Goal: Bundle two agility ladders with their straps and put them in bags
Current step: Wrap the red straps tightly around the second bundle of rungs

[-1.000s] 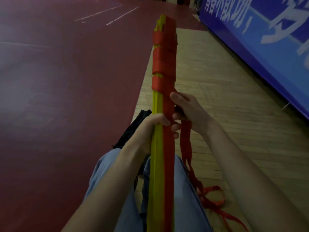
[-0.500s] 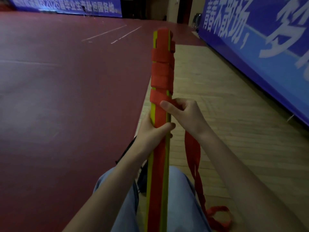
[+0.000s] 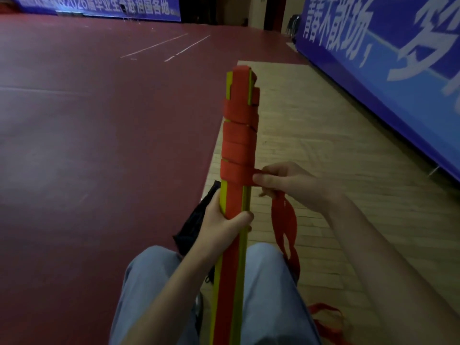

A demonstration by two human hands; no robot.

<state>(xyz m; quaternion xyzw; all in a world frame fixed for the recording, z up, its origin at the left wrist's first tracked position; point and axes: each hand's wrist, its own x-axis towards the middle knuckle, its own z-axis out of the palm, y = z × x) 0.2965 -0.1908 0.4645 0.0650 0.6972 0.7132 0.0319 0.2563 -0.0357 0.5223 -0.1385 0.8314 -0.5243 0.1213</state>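
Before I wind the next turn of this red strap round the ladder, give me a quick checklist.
1. Left hand grip on the ladder bundle: ok, fingers curled round it.
2. Right hand pinching the red strap beside the lowest wrap: ok.
3. Wraps lying side by side: ok, small yellow gaps.
4. Loose tail free of snags: cannot tell, it trails down out of view.
5. Black bag within reach: ok, on the floor by the left leg.
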